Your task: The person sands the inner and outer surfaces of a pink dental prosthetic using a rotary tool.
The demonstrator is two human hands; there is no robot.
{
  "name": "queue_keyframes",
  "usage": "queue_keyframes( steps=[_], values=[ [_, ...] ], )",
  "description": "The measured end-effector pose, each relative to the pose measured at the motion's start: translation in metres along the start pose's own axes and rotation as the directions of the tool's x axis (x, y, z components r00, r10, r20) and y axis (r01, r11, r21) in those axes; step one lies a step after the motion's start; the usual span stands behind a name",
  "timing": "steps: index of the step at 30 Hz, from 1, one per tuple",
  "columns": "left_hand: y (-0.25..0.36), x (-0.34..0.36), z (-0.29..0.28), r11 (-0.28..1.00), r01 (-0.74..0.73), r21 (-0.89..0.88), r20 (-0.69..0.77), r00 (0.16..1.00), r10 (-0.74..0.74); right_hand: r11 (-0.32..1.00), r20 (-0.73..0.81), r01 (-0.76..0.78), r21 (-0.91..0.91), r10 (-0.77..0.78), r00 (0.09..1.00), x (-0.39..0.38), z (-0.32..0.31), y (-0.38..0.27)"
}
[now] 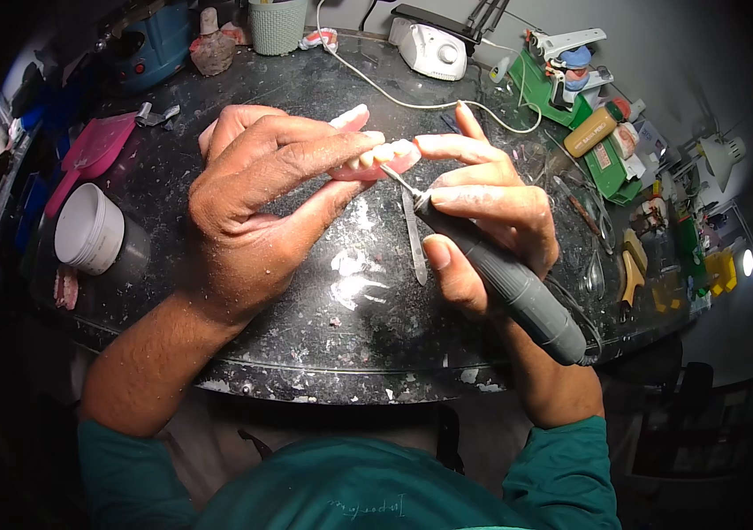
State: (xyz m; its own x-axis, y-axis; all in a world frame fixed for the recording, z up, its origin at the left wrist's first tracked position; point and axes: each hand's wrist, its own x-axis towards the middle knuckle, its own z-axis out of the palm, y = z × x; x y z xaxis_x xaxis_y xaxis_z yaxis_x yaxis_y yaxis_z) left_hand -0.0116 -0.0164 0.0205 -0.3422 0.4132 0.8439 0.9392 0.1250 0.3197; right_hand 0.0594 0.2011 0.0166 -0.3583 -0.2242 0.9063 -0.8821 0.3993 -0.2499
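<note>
My left hand (248, 208) pinches a pink denture (403, 161) with pale teeth between thumb and fingers, above the table. Its far part shows past my fingertips; the rest is hidden behind them. In my right hand (491, 199) is a dark grey rotary handpiece (518, 287), its thin bur pointing up and left. The bur's tip meets or nearly meets the teeth; I cannot tell which. My right index fingertip is close against the denture's right end. Below the denture, a flat metal file-like tool (414, 238) lies on the table, partly behind the handpiece.
At left stand a white tub (89, 230) and a pink dustpan (98, 146), with a denture-like piece (66, 288) near the tub. A white control box (434, 51) with a cable (376, 88) sits at the back. A green tray (562, 106), a tan bottle (595, 129) and hand tools crowd the right.
</note>
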Motion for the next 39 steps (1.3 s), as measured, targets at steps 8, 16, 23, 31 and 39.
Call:
queue_keyframes(
  steps=[8,16,23,31,39],
  values=[
    [0.0047,0.0024,0.0033,0.999,0.053,-0.009,-0.035,0.998,-0.054,1.000,-0.019,0.005,0.016,-0.005,1.000,-0.0005,-0.0001,0.0009],
    [0.0011,0.0022,0.0007,1.000,-0.015,0.009,0.001,1.000,0.015,1.000,0.013,0.025,0.013,-0.025,1.000,-0.0003,-0.0005,0.0016],
    [0.0017,0.0024,0.0041,0.999,-0.031,-0.011,-0.037,0.999,0.031,0.999,-0.018,0.012,0.031,-0.011,1.000,-0.0006,-0.0006,0.0016],
    [0.0038,0.0027,0.0050,1.000,0.026,-0.007,-0.078,0.997,-0.027,0.999,-0.025,-0.009,0.042,0.011,1.000,-0.0005,-0.0003,-0.0001],
    [0.0041,0.0035,0.0048,1.000,0.019,-0.009,-0.076,0.997,-0.020,0.999,-0.028,0.000,0.048,0.002,1.000,-0.0006,0.0001,0.0010]
  ],
)
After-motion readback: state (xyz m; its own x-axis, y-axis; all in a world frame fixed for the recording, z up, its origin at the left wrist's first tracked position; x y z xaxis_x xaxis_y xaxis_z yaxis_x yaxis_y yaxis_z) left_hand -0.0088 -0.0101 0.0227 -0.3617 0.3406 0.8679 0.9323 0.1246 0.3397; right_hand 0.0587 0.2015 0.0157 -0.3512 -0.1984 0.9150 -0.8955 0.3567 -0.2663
